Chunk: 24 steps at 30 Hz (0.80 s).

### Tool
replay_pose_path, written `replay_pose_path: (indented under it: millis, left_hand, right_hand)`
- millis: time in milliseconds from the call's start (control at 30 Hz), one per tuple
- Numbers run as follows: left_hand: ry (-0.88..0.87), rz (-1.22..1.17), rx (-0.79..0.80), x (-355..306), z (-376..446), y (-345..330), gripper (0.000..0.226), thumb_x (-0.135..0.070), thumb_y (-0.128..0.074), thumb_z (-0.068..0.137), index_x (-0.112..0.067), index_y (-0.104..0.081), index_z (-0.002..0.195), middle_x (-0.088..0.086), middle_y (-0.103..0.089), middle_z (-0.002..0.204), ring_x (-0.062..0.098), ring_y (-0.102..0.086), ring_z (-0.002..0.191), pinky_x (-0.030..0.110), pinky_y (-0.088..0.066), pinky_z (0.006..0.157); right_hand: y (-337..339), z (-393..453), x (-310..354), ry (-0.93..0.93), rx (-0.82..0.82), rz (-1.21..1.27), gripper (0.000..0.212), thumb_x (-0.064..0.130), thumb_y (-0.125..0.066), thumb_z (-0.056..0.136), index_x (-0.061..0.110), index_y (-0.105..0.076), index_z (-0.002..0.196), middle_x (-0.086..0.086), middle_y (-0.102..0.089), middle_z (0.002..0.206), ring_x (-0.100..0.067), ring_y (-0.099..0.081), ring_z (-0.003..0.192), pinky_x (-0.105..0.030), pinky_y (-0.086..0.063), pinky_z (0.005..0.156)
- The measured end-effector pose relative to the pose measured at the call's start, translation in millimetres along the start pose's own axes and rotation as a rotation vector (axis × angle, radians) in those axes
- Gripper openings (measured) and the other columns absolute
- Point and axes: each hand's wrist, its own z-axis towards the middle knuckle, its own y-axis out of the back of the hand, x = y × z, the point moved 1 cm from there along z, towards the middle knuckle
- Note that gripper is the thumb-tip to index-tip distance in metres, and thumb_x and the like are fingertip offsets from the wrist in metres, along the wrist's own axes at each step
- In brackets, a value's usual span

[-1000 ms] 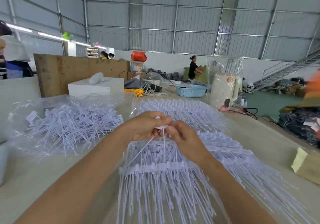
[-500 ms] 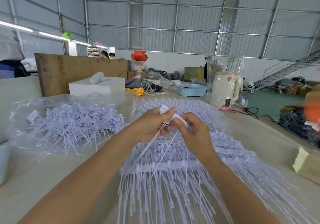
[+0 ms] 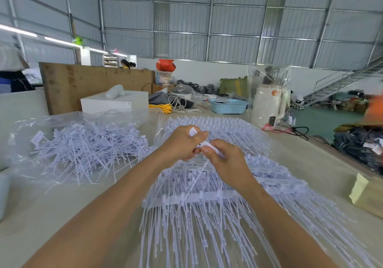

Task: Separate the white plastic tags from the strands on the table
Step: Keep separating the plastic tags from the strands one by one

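The tags and strands are white with a faint lilac cast on a pale beige table, beside a light blue perforated basket, a yellow cable coil, a cream appliance and a brown wooden board.

no legible text, labels or numbers anywhere

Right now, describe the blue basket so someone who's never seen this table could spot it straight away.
Look to the far end of the long pale table, beyond the white tag strands. Just left of the tall cream jug sits the light blue plastic basket, low, perforated, the only blue container there.
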Motion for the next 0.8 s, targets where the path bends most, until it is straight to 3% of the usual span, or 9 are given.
replay_pose_path:
  millis: [167, 267, 367, 433, 500, 600, 700, 800]
  left_hand:
    - [0.086, -0.03, 0.023, 1.1, 7.9, 10.3, 0.027, -0.033, -0.059, 0.093, -0.016, -0.055, 0.072, -0.001, -0.049, 0.042, 0.009, -0.03, 0.031, 0.014, -0.023, 0.037]
    - [0.144, 0.063, 0.06, 3.1, 11.6, 18.7, 0.027, -0.033, -0.058, 0.093, -0.015, -0.054, 0.073, -0.001, -0.052, 0.045, 0.009, -0.031, 0.033, 0.013, -0.023, 0.036]
    - [0.211, 0.155, -0.205, 11.2, 16.8, 57.1, 0.022, -0.03, -0.054, 0.096, -0.015, -0.051, 0.08, 0.002, -0.05, 0.054, 0.01, -0.036, 0.037, 0.014, -0.023, 0.036]
    - [0.214, -0.093, -0.282, 11.7, 17.4, 88.8, 0.022, -0.028, -0.053, 0.096, -0.014, -0.048, 0.08, 0.001, -0.045, 0.05, 0.006, -0.025, 0.03, 0.011, -0.017, 0.034]
    - [0.181, -0.288, -0.255, 5.9, 14.9, 107.6, 0.027, -0.03, -0.052, 0.097, -0.013, -0.047, 0.077, 0.002, -0.043, 0.051, 0.005, -0.02, 0.029, 0.01, -0.016, 0.032]
    - [0.224, -0.415, -0.054, -5.4, 8.5, 112.1, 0.03, -0.034, -0.045, 0.098, -0.009, -0.049, 0.082, 0.001, -0.047, 0.051, 0.001, -0.022, 0.029, 0.011, -0.019, 0.027]
    - [0.299, -0.618, 0.086, -2.9, 6.3, 119.2, 0.032, -0.033, -0.039, 0.1, -0.008, -0.046, 0.081, 0.006, -0.05, 0.061, 0.0, -0.028, 0.03, 0.008, -0.025, 0.027]
    - [0.362, -1.022, -0.084, 19.3, 7.3, 147.3, 0.027, -0.02, -0.035, 0.103, -0.004, -0.041, 0.082, 0.011, -0.045, 0.073, 0.005, -0.036, 0.028, 0.009, -0.029, 0.03]
  right_hand:
    - [-0.2, 1.4, 10.1, 0.024, -0.04, -0.011, 0.029, 0.024, -0.057, 0.092, 0.036, -0.051, 0.067, 0.014, -0.047, 0.053, -0.003, -0.044, 0.054, -0.018, -0.031, 0.052]
    - [-1.8, -1.5, 11.7, 0.081, -0.013, -0.157, 0.022, 0.027, -0.056, 0.093, 0.024, -0.054, 0.072, 0.009, -0.043, 0.057, -0.009, -0.041, 0.054, -0.031, -0.035, 0.054]
    - [3.7, -5.8, 5.2, 0.168, -0.034, -0.382, 0.029, 0.028, -0.055, 0.094, 0.015, -0.053, 0.068, 0.004, -0.042, 0.061, -0.021, -0.044, 0.056, -0.03, -0.034, 0.052]
    - [8.3, -4.2, 1.4, 0.122, -0.07, -0.306, 0.034, 0.029, -0.056, 0.094, 0.014, -0.05, 0.064, 0.0, -0.043, 0.057, -0.024, -0.045, 0.056, -0.033, -0.037, 0.052]
    - [8.0, -2.3, -1.4, 0.094, -0.085, -0.262, 0.035, 0.029, -0.058, 0.092, 0.025, -0.045, 0.059, 0.004, -0.04, 0.051, -0.02, -0.044, 0.052, -0.032, -0.036, 0.051]
    - [5.4, -3.9, -3.5, 0.094, -0.065, -0.243, 0.04, 0.03, -0.06, 0.09, 0.043, -0.042, 0.057, 0.009, -0.043, 0.048, -0.008, -0.041, 0.047, -0.024, -0.033, 0.047]
    - [5.0, -6.2, -6.7, 0.069, -0.064, -0.185, 0.025, 0.043, -0.056, 0.087, 0.048, -0.05, 0.063, 0.001, -0.055, 0.056, -0.016, -0.05, 0.051, -0.032, -0.041, 0.053]
    - [3.4, -6.2, -8.7, 0.098, -0.069, -0.231, 0.017, 0.051, -0.049, 0.08, 0.04, -0.052, 0.067, -0.014, -0.058, 0.06, -0.03, -0.056, 0.056, -0.033, -0.043, 0.055]
